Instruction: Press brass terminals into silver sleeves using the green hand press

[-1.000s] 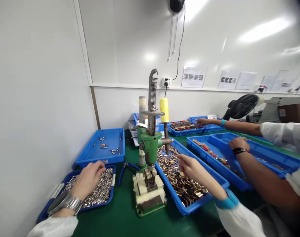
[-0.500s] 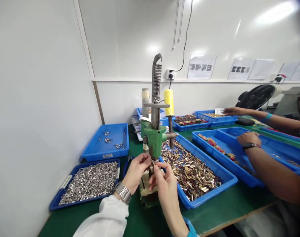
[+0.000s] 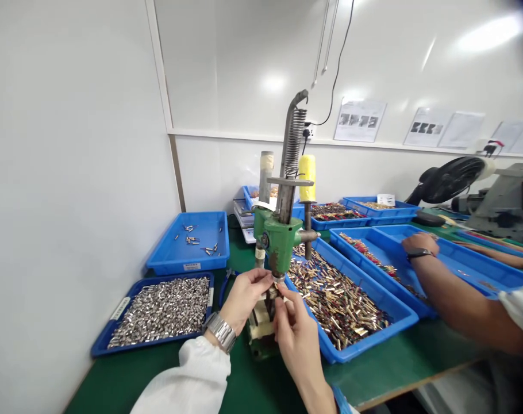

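Small, slim gold-coloured metal piece [image 3: 276, 285]: in the grip, at the fingertips; mostly covered by them, so its ends cannot be made out.
Right hand [image 3: 296, 339]: thumb and forefinger together, clamped on the piece from the near right side.
Left hand [image 3: 243, 299]: thumb and forefinger drawn close beside the piece; whether they pinch it too cannot be told.
Green-painted metal hand press [image 3: 283, 244]: upright, its head directly above the grip, coil spring higher up; base below, partly behind the fingers.
Yellow-wrapped press handle [image 3: 307, 178]: above the grip and to its right.
Blue-handled pliers [image 3: 224, 286]: just left of the grip, partly hidden by the left hand.
Blue plastic tray of short silver metal cylinders [image 3: 147, 346]: left of the grip, apart from it.
Shallow blue plastic tray with scattered small pieces [image 3: 164, 259]: farther off, beyond the silver cylinders.
Long blue plastic tray heaped with gold-coloured metal parts [image 3: 352, 355]: right of the grip, near.
Co-worker's hand with black wristband [image 3: 420, 246]: far right of the grip, over other blue trays [image 3: 449, 256].
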Demonstrator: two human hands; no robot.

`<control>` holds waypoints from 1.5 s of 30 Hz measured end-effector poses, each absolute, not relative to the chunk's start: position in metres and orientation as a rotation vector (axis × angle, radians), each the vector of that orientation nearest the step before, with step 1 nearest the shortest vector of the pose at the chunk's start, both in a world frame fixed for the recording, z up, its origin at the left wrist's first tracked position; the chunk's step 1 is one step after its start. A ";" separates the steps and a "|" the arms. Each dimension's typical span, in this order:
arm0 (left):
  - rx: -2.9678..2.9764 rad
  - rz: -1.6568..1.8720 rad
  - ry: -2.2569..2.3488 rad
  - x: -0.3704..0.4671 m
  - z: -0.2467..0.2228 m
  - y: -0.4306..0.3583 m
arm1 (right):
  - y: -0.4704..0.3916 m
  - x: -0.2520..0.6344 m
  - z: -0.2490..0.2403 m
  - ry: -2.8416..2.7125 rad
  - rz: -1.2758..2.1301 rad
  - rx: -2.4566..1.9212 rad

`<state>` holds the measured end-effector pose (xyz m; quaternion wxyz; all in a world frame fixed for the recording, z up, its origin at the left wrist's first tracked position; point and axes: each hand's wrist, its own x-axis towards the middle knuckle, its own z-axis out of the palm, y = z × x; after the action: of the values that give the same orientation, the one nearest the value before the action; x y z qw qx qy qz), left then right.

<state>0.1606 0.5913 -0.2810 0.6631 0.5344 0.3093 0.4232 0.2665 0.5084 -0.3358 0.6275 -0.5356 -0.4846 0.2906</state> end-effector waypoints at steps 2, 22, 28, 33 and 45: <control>1.266 0.979 0.712 0.159 -0.280 0.588 | 0.503 0.267 -0.337 -1.200 0.540 -1.305; 1.604 1.320 1.007 0.179 -0.305 0.568 | 0.513 0.302 -0.192 -1.329 0.049 -1.061; 1.644 1.377 1.001 0.179 -0.308 0.569 | 0.643 0.359 -0.091 -1.223 -0.484 -0.925; 1.679 1.394 1.005 0.179 -0.306 0.569 | 0.685 0.376 -0.080 -1.395 0.185 -0.945; 1.696 1.291 0.909 0.173 -0.306 0.577 | 0.610 0.347 -0.096 -1.150 0.216 -0.619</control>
<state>0.1727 0.5774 -0.3064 0.4006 0.6705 0.3594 0.5107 0.3469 0.6102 -0.0960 0.7888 -0.2875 -0.5340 0.1004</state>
